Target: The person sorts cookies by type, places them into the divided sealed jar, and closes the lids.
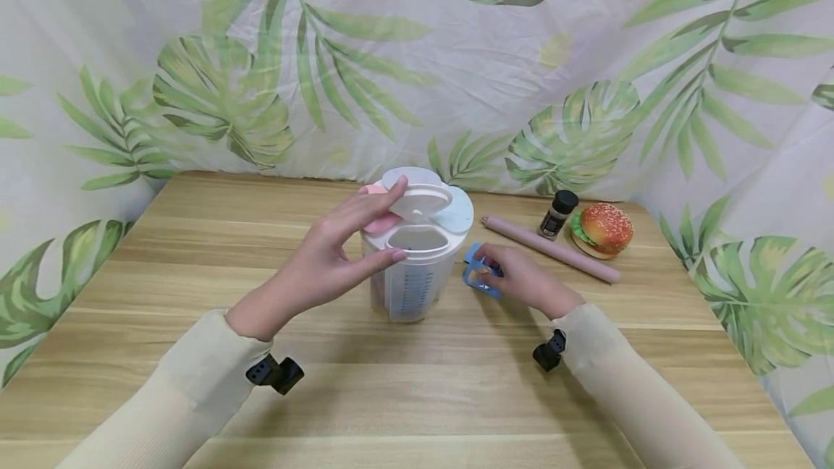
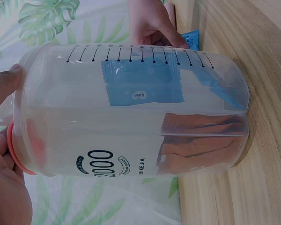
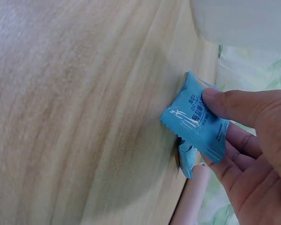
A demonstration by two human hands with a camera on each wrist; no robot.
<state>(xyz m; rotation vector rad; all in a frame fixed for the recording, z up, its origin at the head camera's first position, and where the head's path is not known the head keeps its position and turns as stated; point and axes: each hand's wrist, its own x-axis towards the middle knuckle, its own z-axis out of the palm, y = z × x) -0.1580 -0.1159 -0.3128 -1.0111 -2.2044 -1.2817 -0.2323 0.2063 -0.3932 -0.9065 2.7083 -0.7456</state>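
A clear plastic storage container [image 1: 413,288] with several pastel flap lids stands upright on the table. One white flap [image 1: 420,201] is raised, baring the opening beneath it. My left hand [image 1: 326,237] is spread over the container's top, with the index finger at the raised flap and the thumb by the opening's front rim. Right of the container, my right hand [image 1: 521,277] pinches a blue snack packet [image 3: 196,115] between thumb and fingers. Another blue packet [image 3: 187,159] lies just behind it. Inside the container, blue packets [image 2: 143,82] and orange-brown packets [image 2: 201,140] sit in separate compartments.
Beyond my right hand, a long pink stick [image 1: 554,250] lies slantwise. A black-capped spice jar [image 1: 557,216] and a toy hamburger [image 1: 602,230] stand behind it. A leaf-patterned cloth [image 1: 469,56] hangs along the wooden table's [image 1: 365,396] back edge.
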